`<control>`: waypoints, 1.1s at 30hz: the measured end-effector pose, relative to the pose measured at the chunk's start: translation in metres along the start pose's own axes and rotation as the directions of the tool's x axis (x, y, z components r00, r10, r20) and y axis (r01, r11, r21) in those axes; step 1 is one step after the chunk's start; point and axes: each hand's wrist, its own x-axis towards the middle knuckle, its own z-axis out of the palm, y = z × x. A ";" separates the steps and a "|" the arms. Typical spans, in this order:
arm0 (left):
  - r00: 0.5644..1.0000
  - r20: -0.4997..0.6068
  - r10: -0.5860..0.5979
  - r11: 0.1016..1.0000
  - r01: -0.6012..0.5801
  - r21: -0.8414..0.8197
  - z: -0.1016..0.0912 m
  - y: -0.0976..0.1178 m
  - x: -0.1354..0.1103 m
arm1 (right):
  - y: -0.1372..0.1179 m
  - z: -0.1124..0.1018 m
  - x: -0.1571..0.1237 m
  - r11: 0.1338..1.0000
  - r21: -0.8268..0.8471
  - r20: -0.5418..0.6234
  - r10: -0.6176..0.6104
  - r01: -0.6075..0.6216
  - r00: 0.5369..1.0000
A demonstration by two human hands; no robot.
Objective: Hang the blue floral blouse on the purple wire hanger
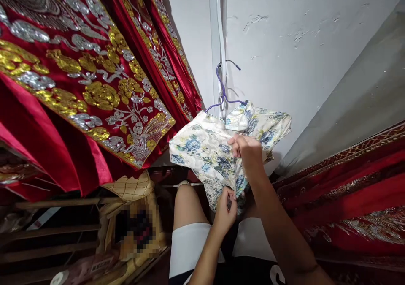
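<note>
A short-sleeved white blouse (202, 143) with blue and yellow flowers hangs in front of me on a purple wire hanger (224, 96). Its front is partly parted at the collar, where a pale inner side shows. My right hand (245, 145) is closed on the front edge of the blouse at chest height, fingers pinched together. Lower down, my left hand (227, 207) pinches the same front edge near the hem. Whatever fastening lies between the fingers is too small to make out.
Red satin hangings (104, 95) with gold and silver embroidery fill the left. A wooden bamboo-like stand (104, 217) and a bottle (91, 270) are below them. A white wall (284, 57) rises behind the blouse. Red beaded cloth (354, 209) hangs at the right.
</note>
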 end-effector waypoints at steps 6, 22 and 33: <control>0.994 0.098 0.042 0.998 -0.046 0.046 0.006 -0.005 0.009 | -0.031 0.010 0.008 0.998 -0.017 -0.008 -0.064 0.064 0.998; 0.797 -0.173 0.578 0.809 -0.533 0.250 -0.098 0.134 0.112 | -0.032 0.009 -0.009 0.958 -0.100 0.175 -0.250 0.270 0.952; 0.566 -0.115 0.816 0.525 -0.645 0.556 -0.115 0.175 0.139 | -0.008 0.004 0.010 0.956 -0.167 0.253 -0.195 0.241 0.948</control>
